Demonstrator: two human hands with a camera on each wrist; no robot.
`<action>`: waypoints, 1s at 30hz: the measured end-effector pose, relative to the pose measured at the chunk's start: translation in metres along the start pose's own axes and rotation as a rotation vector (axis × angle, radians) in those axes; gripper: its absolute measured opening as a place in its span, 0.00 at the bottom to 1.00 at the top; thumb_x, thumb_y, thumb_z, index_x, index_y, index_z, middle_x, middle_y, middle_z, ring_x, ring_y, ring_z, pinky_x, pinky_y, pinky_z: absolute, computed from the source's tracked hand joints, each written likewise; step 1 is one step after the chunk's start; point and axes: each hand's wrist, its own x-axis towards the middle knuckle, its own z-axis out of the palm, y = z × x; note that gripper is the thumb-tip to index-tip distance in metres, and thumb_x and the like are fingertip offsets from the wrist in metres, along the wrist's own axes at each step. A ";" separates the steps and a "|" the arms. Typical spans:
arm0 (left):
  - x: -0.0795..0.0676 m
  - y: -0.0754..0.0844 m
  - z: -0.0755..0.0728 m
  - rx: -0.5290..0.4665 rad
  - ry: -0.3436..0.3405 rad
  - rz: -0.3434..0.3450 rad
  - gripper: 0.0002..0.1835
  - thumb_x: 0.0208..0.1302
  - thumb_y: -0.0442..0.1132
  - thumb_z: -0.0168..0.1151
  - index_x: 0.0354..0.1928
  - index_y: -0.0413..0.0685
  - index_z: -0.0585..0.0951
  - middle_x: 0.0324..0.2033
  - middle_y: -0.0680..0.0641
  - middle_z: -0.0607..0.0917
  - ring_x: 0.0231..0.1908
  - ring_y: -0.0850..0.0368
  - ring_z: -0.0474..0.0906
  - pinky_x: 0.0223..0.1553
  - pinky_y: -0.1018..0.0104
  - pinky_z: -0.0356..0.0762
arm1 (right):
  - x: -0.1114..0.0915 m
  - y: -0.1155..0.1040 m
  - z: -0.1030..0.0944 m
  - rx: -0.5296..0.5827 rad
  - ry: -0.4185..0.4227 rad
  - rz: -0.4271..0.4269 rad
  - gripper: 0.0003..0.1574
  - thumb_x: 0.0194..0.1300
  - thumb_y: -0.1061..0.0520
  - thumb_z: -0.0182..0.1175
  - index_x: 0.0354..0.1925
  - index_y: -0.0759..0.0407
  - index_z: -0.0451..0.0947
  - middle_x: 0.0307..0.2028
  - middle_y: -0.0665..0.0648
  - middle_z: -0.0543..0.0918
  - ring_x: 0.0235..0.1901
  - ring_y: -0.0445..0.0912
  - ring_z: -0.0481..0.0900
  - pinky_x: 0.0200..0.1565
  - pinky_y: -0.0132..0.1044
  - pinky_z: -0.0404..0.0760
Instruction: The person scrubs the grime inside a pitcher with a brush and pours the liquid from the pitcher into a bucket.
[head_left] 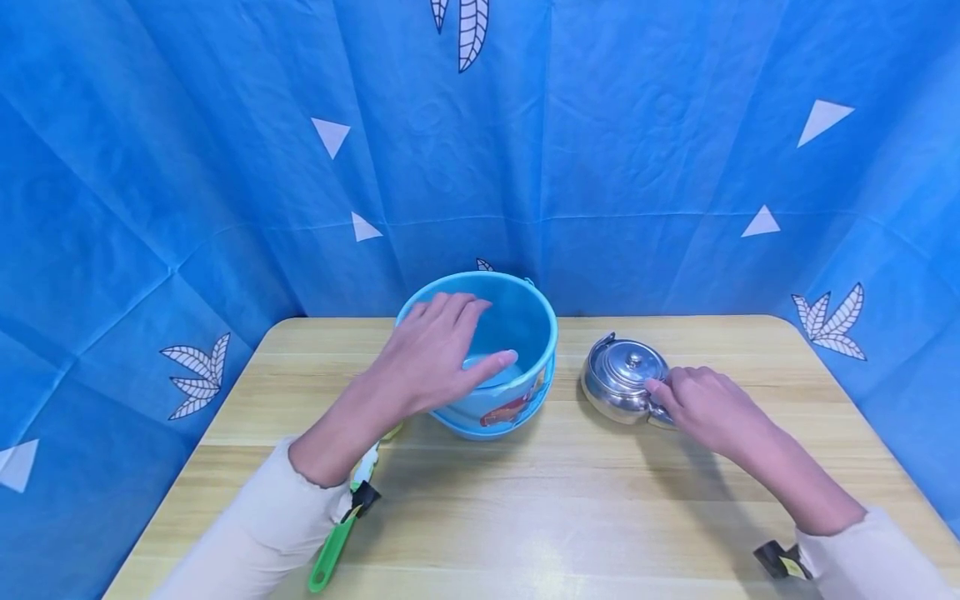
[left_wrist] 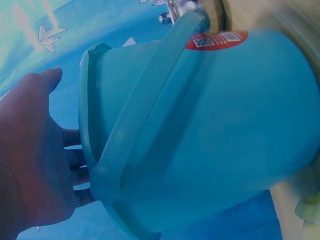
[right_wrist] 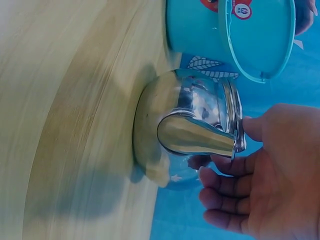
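A light blue plastic bucket (head_left: 534, 354) stands upright at the back middle of the table. My left hand (head_left: 435, 354) is over its near left rim, thumb spread away and fingers reaching across the opening. In the left wrist view the fingertips pass behind the bucket's rim. To the right sits a shiny metal teapot (head_left: 618, 392) with its lid on, upright on the table. At its spout (right_wrist: 195, 137), my right hand (head_left: 708, 408) pinches with thumb and index finger, the thumb by the lid's edge. The other fingers curl loosely beside it.
A tool with a green handle (head_left: 330, 554) lies at the left, partly hidden under my left forearm. A blue cloth (head_left: 637, 167) with leaf prints hangs behind and around the wooden table (head_left: 525, 517).
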 end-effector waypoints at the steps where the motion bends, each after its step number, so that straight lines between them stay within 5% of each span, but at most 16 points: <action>1: 0.000 0.001 0.000 0.000 0.001 0.004 0.46 0.68 0.77 0.44 0.75 0.51 0.68 0.71 0.46 0.74 0.72 0.45 0.68 0.68 0.40 0.73 | 0.000 0.000 0.000 0.003 -0.003 0.004 0.28 0.82 0.42 0.46 0.33 0.60 0.76 0.23 0.52 0.74 0.28 0.48 0.73 0.32 0.44 0.74; 17: 0.005 0.016 0.007 0.008 0.012 0.046 0.44 0.70 0.75 0.43 0.74 0.52 0.69 0.71 0.47 0.75 0.69 0.47 0.69 0.65 0.45 0.76 | 0.002 -0.005 0.006 0.060 -0.073 0.069 0.36 0.84 0.41 0.37 0.51 0.74 0.74 0.38 0.67 0.85 0.44 0.67 0.84 0.46 0.62 0.82; 30: 0.008 0.030 0.009 0.036 0.023 0.069 0.42 0.70 0.74 0.44 0.73 0.53 0.69 0.70 0.49 0.75 0.68 0.49 0.70 0.65 0.47 0.77 | 0.003 -0.008 0.010 0.041 -0.044 0.065 0.26 0.83 0.47 0.36 0.38 0.64 0.71 0.24 0.56 0.74 0.27 0.51 0.75 0.32 0.48 0.77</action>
